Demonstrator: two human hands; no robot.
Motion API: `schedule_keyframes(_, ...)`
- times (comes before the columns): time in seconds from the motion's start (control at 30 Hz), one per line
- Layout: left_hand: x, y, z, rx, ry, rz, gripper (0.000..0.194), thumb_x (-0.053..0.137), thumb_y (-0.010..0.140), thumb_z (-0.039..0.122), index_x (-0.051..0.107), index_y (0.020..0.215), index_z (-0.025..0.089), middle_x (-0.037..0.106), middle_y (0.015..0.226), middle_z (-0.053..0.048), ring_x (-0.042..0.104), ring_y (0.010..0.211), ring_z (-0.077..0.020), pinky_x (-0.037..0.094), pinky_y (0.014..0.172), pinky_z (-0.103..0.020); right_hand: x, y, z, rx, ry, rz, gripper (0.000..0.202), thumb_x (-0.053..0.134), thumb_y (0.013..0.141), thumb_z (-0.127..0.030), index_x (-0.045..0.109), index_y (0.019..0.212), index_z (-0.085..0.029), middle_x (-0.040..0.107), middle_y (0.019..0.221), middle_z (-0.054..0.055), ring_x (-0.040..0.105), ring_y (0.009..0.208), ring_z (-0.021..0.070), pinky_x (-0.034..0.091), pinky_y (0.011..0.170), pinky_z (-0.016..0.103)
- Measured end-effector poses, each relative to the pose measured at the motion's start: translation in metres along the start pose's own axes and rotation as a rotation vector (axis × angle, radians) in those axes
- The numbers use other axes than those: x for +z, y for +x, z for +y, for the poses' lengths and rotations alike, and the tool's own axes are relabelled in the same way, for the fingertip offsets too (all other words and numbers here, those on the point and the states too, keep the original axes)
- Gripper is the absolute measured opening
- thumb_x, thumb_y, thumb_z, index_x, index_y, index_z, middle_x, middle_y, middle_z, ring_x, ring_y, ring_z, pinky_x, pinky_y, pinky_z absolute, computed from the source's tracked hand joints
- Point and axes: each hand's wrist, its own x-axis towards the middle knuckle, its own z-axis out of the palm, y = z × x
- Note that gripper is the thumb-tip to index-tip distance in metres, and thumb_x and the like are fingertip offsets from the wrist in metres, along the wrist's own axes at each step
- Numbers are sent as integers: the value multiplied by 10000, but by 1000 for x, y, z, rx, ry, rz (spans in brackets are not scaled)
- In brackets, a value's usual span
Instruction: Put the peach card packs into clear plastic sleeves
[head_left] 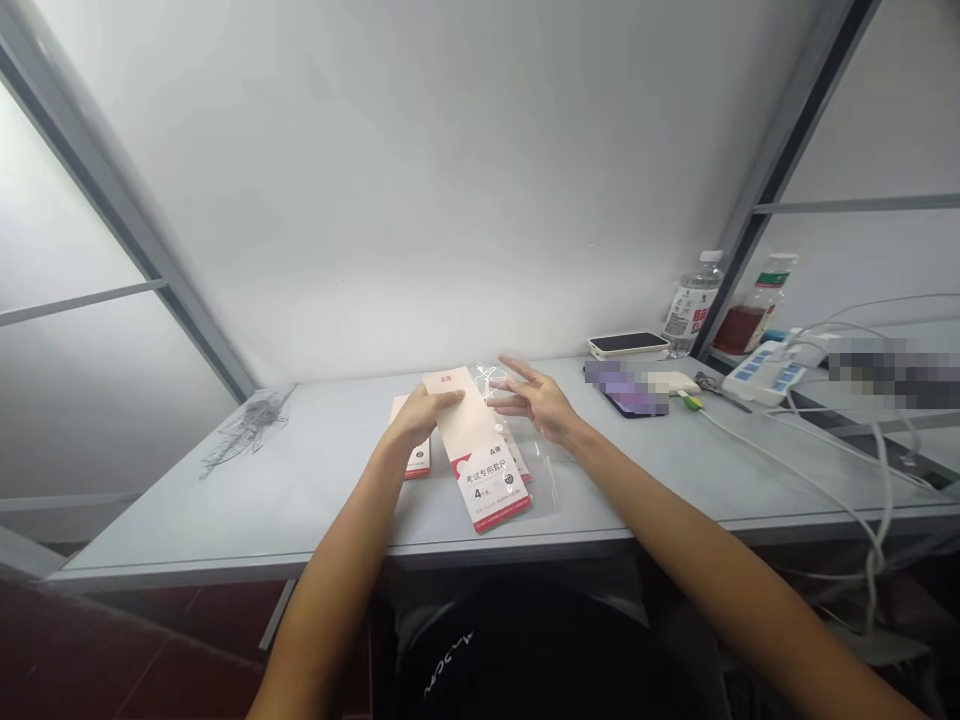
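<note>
My left hand (420, 415) is closed on a long pale-pink packaging card (471, 425), the thumb pressed on its upper face. The card's lower part is white with red trim and Chinese print for a ruler set. Under and beside it lie similar cards; one such card (418, 462) shows beneath my left hand. My right hand (546, 403) is open, fingers stretched toward the card. A clear plastic sleeve (546, 480) lies just below that hand; whether they touch I cannot tell.
On the desk's right side are a phone (630, 344) on a white box, a purple-screened phone (626, 390), a bottle (691, 305), a bottle of dark red liquid (757, 305), scissors (724, 390), and a power strip (765, 373) with cables. Dark scribbles (251, 430) mark the left.
</note>
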Motion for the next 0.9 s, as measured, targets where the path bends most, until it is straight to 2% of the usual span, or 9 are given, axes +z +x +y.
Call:
schedule_keyframes(0.2, 2, 0, -3, -12, 38, -40, 322, 699, 637, 312, 654, 908, 143, 684, 914, -114, 639, 792, -252, 500, 698, -364, 2, 2, 6, 29, -21, -1, 474, 605, 802, -260, 511, 1266, -282, 681, 937, 28, 687, 711, 153, 559, 771, 354)
schedule_keyframes(0.3, 3, 0, -4, -6, 37, -67, 318, 701, 638, 319, 657, 900, 144, 685, 912, -116, 638, 785, -251, 499, 696, -369, 3, 2, 8, 38, -9, -10, 476, 609, 797, -258, 511, 1263, -280, 675, 956, 29, 686, 705, 152, 559, 767, 354)
schedule_keyframes(0.47, 7, 0, -7, 13, 74, -69, 370, 711, 629, 339, 658, 939, 144, 684, 939, -117, 636, 828, -260, 495, 732, -379, 8, 1, 9, 82, -32, -12, 467, 605, 788, -250, 519, 1247, -244, 678, 937, 40, 671, 647, 143, 566, 682, 328)
schedule_keyframes(0.63, 13, 1, -13, 91, 135, 90, 407, 682, 657, 412, 657, 956, 137, 675, 967, -135, 628, 878, -279, 492, 745, -383, 9, 2, 11, 63, -11, -43, 464, 657, 736, -256, 552, 1186, -206, 688, 850, 39, 657, 729, 158, 543, 674, 305)
schedule_keyframes(0.73, 15, 3, -13, 157, 143, 166, 421, 682, 653, 442, 634, 937, 134, 662, 1000, -135, 627, 876, -263, 497, 715, -353, 7, 3, 11, 81, -10, -55, 416, 702, 687, -273, 603, 1082, -186, 692, 836, 51, 650, 751, 169, 531, 659, 298)
schedule_keyframes(0.8, 14, 4, -12, 227, 130, 297, 467, 700, 633, 451, 593, 968, 144, 654, 1004, -123, 628, 861, -234, 501, 698, -327, 6, 2, 11, 148, -52, -110, 370, 734, 647, -292, 639, 981, -165, 692, 798, 59, 646, 710, 169, 519, 618, 283)
schedule_keyframes(0.9, 12, 6, -11, 283, 80, 497, 638, 727, 603, 458, 484, 1127, 187, 651, 945, -82, 631, 804, -190, 506, 656, -295, 8, 0, 11, 188, -104, -221, 318, 780, 577, -293, 661, 828, -139, 678, 711, 50, 631, 642, 160, 495, 565, 259)
